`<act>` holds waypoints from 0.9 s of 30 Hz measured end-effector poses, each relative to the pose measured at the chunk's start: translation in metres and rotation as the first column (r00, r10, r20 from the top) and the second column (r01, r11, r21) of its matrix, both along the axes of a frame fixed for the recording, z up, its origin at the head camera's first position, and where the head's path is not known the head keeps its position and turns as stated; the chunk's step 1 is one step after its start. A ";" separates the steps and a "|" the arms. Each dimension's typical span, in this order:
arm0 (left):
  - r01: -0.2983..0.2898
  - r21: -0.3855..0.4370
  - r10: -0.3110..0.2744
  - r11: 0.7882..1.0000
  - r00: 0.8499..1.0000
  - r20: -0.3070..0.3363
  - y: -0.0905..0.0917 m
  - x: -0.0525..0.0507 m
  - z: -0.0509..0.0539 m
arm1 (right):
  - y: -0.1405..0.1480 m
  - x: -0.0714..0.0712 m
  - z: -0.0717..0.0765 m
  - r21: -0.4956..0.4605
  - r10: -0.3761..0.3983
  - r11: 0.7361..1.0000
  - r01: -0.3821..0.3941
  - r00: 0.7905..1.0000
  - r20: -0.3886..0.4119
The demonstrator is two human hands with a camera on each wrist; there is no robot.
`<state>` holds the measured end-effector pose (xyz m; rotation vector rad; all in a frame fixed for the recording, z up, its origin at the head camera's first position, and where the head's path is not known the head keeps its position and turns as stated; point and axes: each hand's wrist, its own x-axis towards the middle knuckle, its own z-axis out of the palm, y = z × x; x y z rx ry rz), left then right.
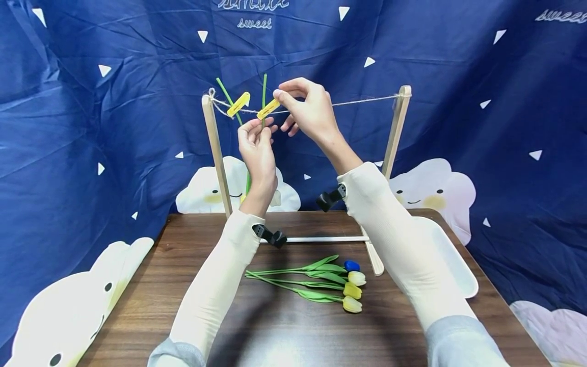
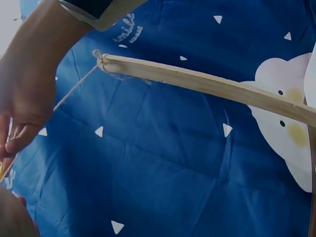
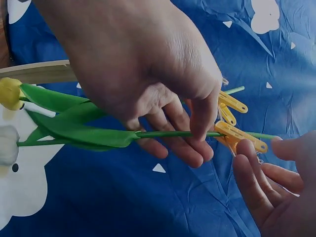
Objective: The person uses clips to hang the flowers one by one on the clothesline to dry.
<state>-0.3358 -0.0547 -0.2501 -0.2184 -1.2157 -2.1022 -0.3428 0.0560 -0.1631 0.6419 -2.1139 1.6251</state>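
Observation:
In the head view my left hand (image 1: pixel 259 155) pinches the green stem of a tulip just below the string (image 1: pixel 367 100). The right wrist view shows the stem (image 3: pixel 173 134) between thumb and fingers of the left hand (image 3: pixel 148 64), with the white tulip head (image 3: pixel 8 145) at far left. My right hand (image 1: pixel 314 109) pinches the end of a yellow clothespin (image 1: pixel 268 109) that lies across this stem at the string. Another yellow clothespin (image 1: pixel 238 104) sits left of it on the string with a second stem; a yellow tulip head (image 3: pixel 11 94) hangs beside the white one.
Wooden posts (image 1: pixel 215 148) (image 1: pixel 396 132) hold the string at both ends, joined low by a white bar (image 1: pixel 325 239). Several tulips (image 1: pixel 321 285) lie on the brown table (image 1: pixel 183 244). A white tray (image 1: pixel 451 260) stands at right, partly behind my right sleeve.

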 end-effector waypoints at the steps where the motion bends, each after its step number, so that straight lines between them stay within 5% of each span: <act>1: 0.001 -0.005 -0.001 1.000 1.000 -0.004 0.000 0.001 0.000 | 0.001 0.000 -0.001 -0.018 -0.001 1.000 0.001 1.000 -0.010; 8: -0.061 -0.131 0.059 0.990 0.998 -0.016 -0.001 0.009 -0.005 | 0.012 0.002 -0.004 -0.125 -0.046 0.992 0.032 0.993 -0.107; 13: -0.168 -0.257 0.161 0.952 0.986 -0.051 -0.005 0.017 -0.012 | 0.023 0.002 -0.007 -0.127 -0.067 0.991 0.048 0.987 -0.146; 17: -0.227 -0.284 0.205 0.932 0.973 -0.104 -0.010 0.024 -0.017 | 0.034 0.005 -0.011 -0.095 -0.070 0.994 0.056 0.985 -0.158; 27: -0.171 -0.388 0.142 0.906 0.985 -0.101 -0.029 0.041 -0.038 | 0.076 0.016 -0.030 0.032 -0.097 0.994 0.102 0.989 -0.115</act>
